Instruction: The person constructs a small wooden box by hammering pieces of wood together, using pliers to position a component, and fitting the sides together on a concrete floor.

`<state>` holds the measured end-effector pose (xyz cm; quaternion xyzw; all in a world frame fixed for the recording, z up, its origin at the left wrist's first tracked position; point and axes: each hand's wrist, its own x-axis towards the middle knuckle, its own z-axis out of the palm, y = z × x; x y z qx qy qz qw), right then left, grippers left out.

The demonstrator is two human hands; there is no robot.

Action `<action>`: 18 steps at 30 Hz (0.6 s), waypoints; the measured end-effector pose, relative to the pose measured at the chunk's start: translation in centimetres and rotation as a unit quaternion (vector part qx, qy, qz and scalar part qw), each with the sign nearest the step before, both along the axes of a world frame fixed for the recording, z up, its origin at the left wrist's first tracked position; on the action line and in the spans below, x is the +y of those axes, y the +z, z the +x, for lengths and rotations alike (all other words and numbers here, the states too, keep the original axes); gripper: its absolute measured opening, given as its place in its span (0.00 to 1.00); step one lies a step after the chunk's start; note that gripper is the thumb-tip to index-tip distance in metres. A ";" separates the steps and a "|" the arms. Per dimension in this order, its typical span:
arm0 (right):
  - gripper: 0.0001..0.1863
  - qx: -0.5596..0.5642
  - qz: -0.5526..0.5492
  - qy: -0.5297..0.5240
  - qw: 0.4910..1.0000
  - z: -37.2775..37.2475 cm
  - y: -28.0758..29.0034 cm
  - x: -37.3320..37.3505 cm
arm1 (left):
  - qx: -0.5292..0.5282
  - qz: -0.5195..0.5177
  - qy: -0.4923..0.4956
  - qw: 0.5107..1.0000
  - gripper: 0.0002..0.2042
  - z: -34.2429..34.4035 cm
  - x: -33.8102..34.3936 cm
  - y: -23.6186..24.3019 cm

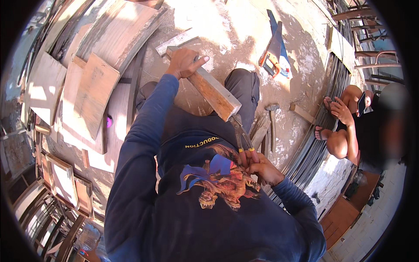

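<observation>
My left hand (185, 63) is wrapped round the far end of a short wooden block (214, 95), its thumb sticking out to the right. The block slants across my lap, its near end pointing toward my right side. In my right hand (263, 169), close to my body, are the handles of a pair of pliers (243, 139) with red and yellow grips. The plier jaws meet the near end of the block; whether they grip a nail there is too small to tell.
A handsaw (273, 50) with an orange handle lies on the ground ahead right. Nearer is a hammer (273, 126). Wooden boards (98, 89) are stacked at left. Long thin rods (321, 122) run along the right, where another person (349, 118) squats holding a phone.
</observation>
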<state>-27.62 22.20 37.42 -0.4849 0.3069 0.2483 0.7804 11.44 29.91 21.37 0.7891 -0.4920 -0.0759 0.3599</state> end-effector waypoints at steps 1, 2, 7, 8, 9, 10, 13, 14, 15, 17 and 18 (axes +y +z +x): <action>0.17 0.037 0.008 -0.007 0.999 0.6 0.5 -0.4 | 0.012 0.012 -0.003 1.000 0.34 -0.1 -0.2 -1.3; 0.19 0.066 0.000 -0.010 0.998 0.9 0.8 -0.7 | 0.020 0.015 -0.003 1.000 0.34 -0.4 -0.7 -2.6; 0.26 0.129 0.181 -0.088 0.971 1.4 0.6 -4.3 | 0.170 -0.001 0.004 0.985 0.30 -4.9 -1.0 -10.0; 0.26 0.154 0.233 -0.109 0.954 1.6 1.4 -5.0 | 0.187 0.004 -0.006 0.982 0.29 -6.6 -0.4 -10.4; 0.26 0.177 0.284 -0.131 0.933 1.8 1.8 -5.7 | 0.203 0.010 -0.016 0.979 0.28 -7.7 -0.1 -10.8; 0.26 0.174 0.312 -0.130 0.925 1.3 1.6 -6.2 | 0.215 0.010 -0.022 0.976 0.28 -8.9 0.2 -11.0; 0.29 0.217 0.290 -0.109 0.926 2.8 1.9 -7.9 | 0.255 0.023 -0.036 0.966 0.28 -11.4 2.9 -12.1; 0.31 0.215 0.307 -0.111 0.921 2.9 1.4 -8.5 | 0.224 0.057 -0.040 0.972 0.27 -12.1 3.3 -12.8; 0.31 0.217 0.306 -0.112 0.920 2.9 1.6 -8.6 | 0.193 0.091 -0.044 0.976 0.27 -12.8 3.5 -13.5; 0.31 0.226 0.303 -0.116 0.919 3.0 2.0 -8.9 | 0.205 0.095 -0.015 0.974 0.28 -13.5 3.3 -13.3; 0.31 0.227 0.305 -0.118 0.918 2.8 2.2 -9.0 | 0.216 0.098 0.015 0.971 0.29 -13.9 3.1 -13.3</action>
